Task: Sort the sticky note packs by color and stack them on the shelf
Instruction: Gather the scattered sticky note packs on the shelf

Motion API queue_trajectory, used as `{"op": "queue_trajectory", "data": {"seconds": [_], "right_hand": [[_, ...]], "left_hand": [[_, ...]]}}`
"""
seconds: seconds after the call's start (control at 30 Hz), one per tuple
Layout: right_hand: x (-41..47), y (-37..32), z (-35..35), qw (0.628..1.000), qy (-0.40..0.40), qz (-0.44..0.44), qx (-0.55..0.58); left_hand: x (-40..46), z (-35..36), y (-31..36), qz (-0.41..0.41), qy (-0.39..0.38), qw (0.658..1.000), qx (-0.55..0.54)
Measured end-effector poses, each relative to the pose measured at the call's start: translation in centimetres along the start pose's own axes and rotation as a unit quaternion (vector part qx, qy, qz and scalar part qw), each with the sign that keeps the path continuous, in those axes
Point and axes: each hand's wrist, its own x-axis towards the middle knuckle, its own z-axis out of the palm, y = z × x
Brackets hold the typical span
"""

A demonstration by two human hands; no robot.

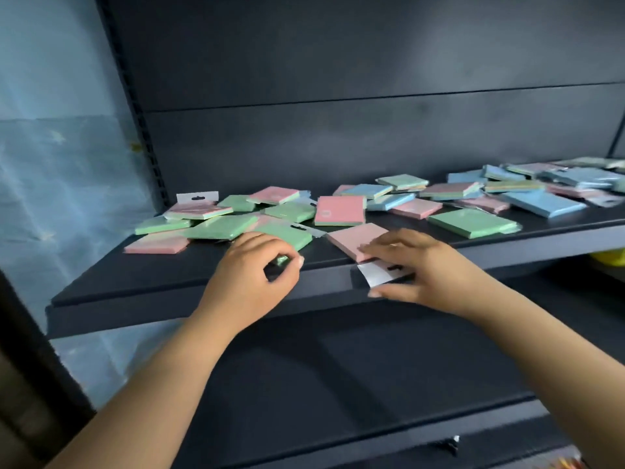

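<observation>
The shelf (pixel 135 282) carries a loose scatter of pink, green and blue packs running from near left to far right, with no sorted stacks visible yet, so the sorting looks to be at its start.

The left hand (pixel 250 269) sits at the near edge with fingers curled, thumb and fingertips pinching the near corner of a green pack (pixel 287 236) that lies flat on the shelf. The right hand (pixel 412 265) lies over the near end of a pink pack (pixel 358 240), fingers fairly straight across its top and the thumb stretched below the shelf edge; its white hang tab (pixel 375 274) juts past the edge under the fingers. Whether the thumb actually grips the tab, I cannot tell.

To do this step well, each hand should take its pack by the body, not by the thin tab or wrapper corner, which will likely flex and let the pack swing. Lift the green pack clear of the neighbouring green ones just left of it, so none are dragged off the edge. Choose 3 clear spots, 1 per colour: the bare near-left shelf suits a first pile. Set packs square, tabs facing 1 way, so piles stay level and do not slide. The glossy wrap will probably be slippery.
</observation>
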Motion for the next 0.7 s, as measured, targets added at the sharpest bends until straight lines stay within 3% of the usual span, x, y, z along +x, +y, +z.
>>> {"op": "queue_trajectory", "data": {"seconds": [0.1,0.17,0.23,0.27,0.33,0.43,0.57,0.7], "right_hand": [[-1.1,-0.4,0.6,0.999,0.019,0.017,-0.022],[-1.8,-1.2,0.8,0.991,0.109,0.077,0.0],[-2.7,-2.6,0.9,0.942,0.255,0.198,0.088],[-3.0,-3.1,0.9,0.905,0.287,0.272,0.156],[-3.0,-3.9,1.2,0.851,0.229,0.391,0.265],[-2.0,-4.8,1.9,0.793,0.102,0.468,0.377],[-0.6,-4.9,2.1,0.74,0.111,0.475,0.463],[-1.0,-4.7,2.1,0.741,0.149,0.453,0.473]], "left_hand": [[0.1,0.1,0.3,0.011,0.0,1.0,-0.007],[0.2,0.2,0.5,0.013,0.002,1.0,-0.01],[0.3,0.4,0.4,0.011,0.007,1.0,-0.008],[0.3,0.5,0.5,0.006,0.01,1.0,-0.008],[0.3,0.5,0.7,-0.01,0.013,1.0,-0.003],[0.3,0.4,0.9,-0.021,0.01,1.0,0.008],[-0.1,0.4,1.0,-0.011,-0.001,0.999,0.037],[-0.1,0.2,1.1,-0.012,0.0,1.0,0.026]]}}
